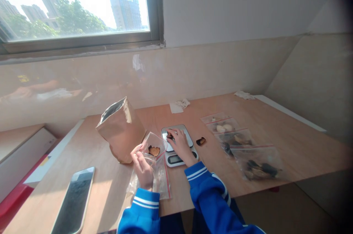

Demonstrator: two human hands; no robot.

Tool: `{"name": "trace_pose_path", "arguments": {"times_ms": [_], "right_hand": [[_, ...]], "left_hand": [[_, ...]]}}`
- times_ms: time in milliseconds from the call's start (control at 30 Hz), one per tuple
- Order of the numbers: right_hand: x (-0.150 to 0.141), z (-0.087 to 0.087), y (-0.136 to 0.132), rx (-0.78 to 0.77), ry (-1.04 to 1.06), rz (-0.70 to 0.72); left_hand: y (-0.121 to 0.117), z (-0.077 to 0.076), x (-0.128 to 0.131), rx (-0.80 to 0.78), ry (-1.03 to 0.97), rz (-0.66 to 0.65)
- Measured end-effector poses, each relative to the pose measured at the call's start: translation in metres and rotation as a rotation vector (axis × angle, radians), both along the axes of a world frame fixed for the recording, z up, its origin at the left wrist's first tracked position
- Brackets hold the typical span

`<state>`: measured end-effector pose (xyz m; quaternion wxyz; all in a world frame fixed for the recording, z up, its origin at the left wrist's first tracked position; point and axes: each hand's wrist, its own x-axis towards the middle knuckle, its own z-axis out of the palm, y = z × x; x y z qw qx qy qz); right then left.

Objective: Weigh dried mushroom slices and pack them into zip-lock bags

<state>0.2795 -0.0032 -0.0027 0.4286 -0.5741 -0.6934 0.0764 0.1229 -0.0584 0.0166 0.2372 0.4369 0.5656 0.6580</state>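
Note:
My left hand (142,164) is closed on the edge of a clear zip bag (154,138) with a red seal line, and the bag's mouth gapes toward the scale. A brown dried slice (153,151) shows inside it. More clear zip bags (162,182) lie beneath that hand. My right hand (178,142) reaches over a white kitchen scale (185,131), its fingers curled round a dark dried piece (169,136) on the plate. Part of that piece is hidden by the fingers. Right of the scale, another dark dried piece (201,141) lies on the table.
Behind my left hand stands an open brown paper bag (124,131). A phone (74,201) lies at front left. Filled zip bags (259,164) overlap on the right side of the table (298,145). Crumpled tissue (182,103) lies near the wall.

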Motion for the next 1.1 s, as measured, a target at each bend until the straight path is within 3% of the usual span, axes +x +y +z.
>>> {"name": "trace_pose_path", "arguments": {"times_ms": [200,367,500,667,800,1100], "right_hand": [[0.004,0.001,-0.005,0.038,0.293,0.059],[0.001,0.017,-0.012,0.108,0.508,0.043],[-0.017,0.037,-0.017,0.222,0.605,0.013],[-0.048,0.051,-0.021,0.212,0.759,0.132],[-0.054,0.051,-0.027,0.169,0.704,0.219],[-0.051,0.035,-0.040,0.169,0.623,0.138]], "left_hand": [[-0.001,0.002,0.000,-0.029,-0.031,-0.015],[-0.004,0.008,0.002,-0.051,-0.005,-0.018],[-0.003,0.008,0.002,-0.032,0.004,-0.011],[0.001,-0.001,-0.002,-0.011,0.024,-0.032],[0.001,-0.002,-0.002,-0.034,0.003,-0.050],[0.001,0.000,-0.001,-0.043,-0.035,-0.051]]}}
